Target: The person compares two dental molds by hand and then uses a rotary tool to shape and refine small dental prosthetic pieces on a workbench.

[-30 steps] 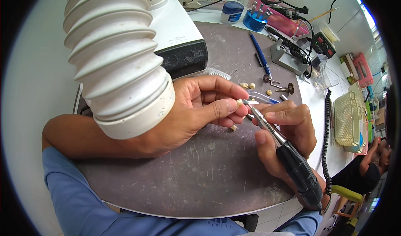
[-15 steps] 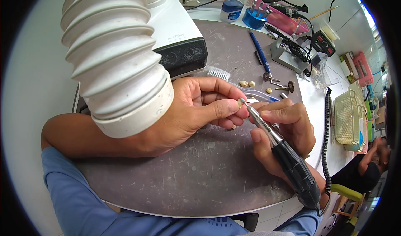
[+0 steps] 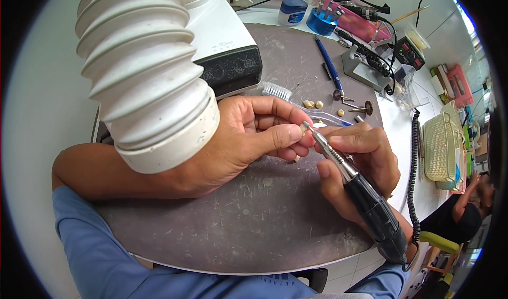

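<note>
My left hand (image 3: 241,145) comes in from the left, its thumb and forefinger pinching a small tooth-coloured piece (image 3: 303,131), perhaps a dental crown; the fingers cover most of it. In my right hand (image 3: 373,158) is a black and silver rotary handpiece (image 3: 374,209), held like a pen and slanting up to the left. Its small greenish grinding tip (image 3: 308,125) is at the piece, apparently touching it. Another pale bit (image 3: 297,158) shows just under my left fingers. Several cream tooth-like pieces, one of them a nearer crown-like piece (image 3: 341,112), lie beyond my hands.
A wide white ribbed hose (image 3: 153,82) hangs over my left forearm, beside a white and black box (image 3: 233,68). On the brown mat (image 3: 238,230) lie a clear-handled brush (image 3: 277,91), a blue pen (image 3: 329,58) and a dark polishing wheel (image 3: 368,107). A coiled cord (image 3: 414,177) runs at right; a person (image 3: 460,214) sits beyond.
Both hands stay nearly in place, with the grinding tip still at the small piece. The pale bit under my left fingers shows slightly more.
</note>
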The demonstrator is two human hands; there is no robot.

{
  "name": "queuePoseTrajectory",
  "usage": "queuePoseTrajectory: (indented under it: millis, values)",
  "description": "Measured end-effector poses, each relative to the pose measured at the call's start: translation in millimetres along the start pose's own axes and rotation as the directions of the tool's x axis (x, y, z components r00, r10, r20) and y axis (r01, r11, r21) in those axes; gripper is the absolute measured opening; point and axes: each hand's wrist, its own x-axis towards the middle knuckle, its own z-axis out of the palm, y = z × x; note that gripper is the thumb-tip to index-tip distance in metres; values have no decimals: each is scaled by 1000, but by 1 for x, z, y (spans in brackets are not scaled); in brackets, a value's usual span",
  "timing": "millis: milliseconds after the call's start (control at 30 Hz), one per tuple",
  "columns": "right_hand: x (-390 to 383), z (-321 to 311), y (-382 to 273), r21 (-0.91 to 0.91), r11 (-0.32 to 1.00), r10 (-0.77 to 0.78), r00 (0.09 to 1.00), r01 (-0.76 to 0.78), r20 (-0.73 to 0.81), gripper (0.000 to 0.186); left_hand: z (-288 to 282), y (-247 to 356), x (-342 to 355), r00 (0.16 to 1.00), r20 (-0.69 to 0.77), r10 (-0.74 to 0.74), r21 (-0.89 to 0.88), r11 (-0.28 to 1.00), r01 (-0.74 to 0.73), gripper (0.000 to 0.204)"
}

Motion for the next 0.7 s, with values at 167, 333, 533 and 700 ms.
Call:
queuePoseTrajectory:
  millis: [167, 333, 533, 700]
  values:
    - [0, -1, 0, -16, 1000, -15, 1000, 15, 17, 27, -1, -2, 1, 1000, 17, 23, 4, 1000, -23, 23]
    - [1, -1, -1, -7, 1000, -14, 1000, 14, 23, 26, -2, -3, 1, 999, 18, 27, -2, 1000, -26, 24]
    - [2, -1, 0, 22, 999, -35, 999, 35, 8, 25, -1, -3, 1, 999, 15, 35, -6, 999, -35, 23]
    - [3, 6, 4, 50, 998, -22, 997, 26, -78, 26, -1, -2, -1, 999, -10, 31, 11, 999, -31, 23]
